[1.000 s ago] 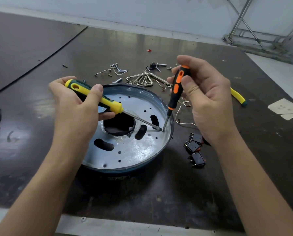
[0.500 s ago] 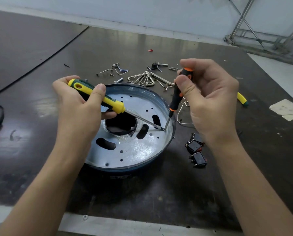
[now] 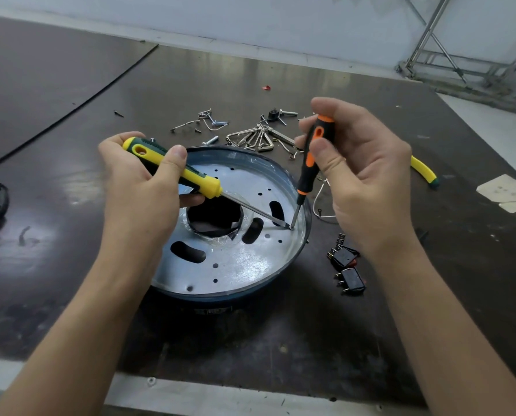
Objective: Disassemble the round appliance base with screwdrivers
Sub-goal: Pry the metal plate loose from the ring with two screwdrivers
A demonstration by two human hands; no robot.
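We note the left hand (image 3: pixel 139 193) with its fingers curled round the handle of the yellow-and-green screwdriver (image 3: pixel 175 168), thumb pressed on top. The shaft runs low and slanted to the right across the plate. The right hand (image 3: pixel 367 181) pinches the upper handle of the orange-and-black screwdriver (image 3: pixel 310 163) between thumb and fingertips. This tool stands nearly upright, tip down.

We record both tips meeting at one spot just inside the right rim of the round appliance base (image 3: pixel 241 262), beside an oblong slot. We cannot tell what sits under the tips.

The base lies on the dark table (image 3: pixel 310 340) between the two forearms. It is a silver perforated plate inside a dark blue rim, with a large round hole at the centre. Its left part is hidden under the left hand.

Just right of the base lie a loop of white wire (image 3: pixel 319 202) and two black switches (image 3: pixel 348 270), near the right wrist. Behind the base we see a bunch of hex keys (image 3: pixel 256 138) and scattered screws and clips (image 3: pixel 208 120). Well to the right lie a yellow curved piece (image 3: pixel 423 169) and a paper scrap (image 3: pixel 503 192).
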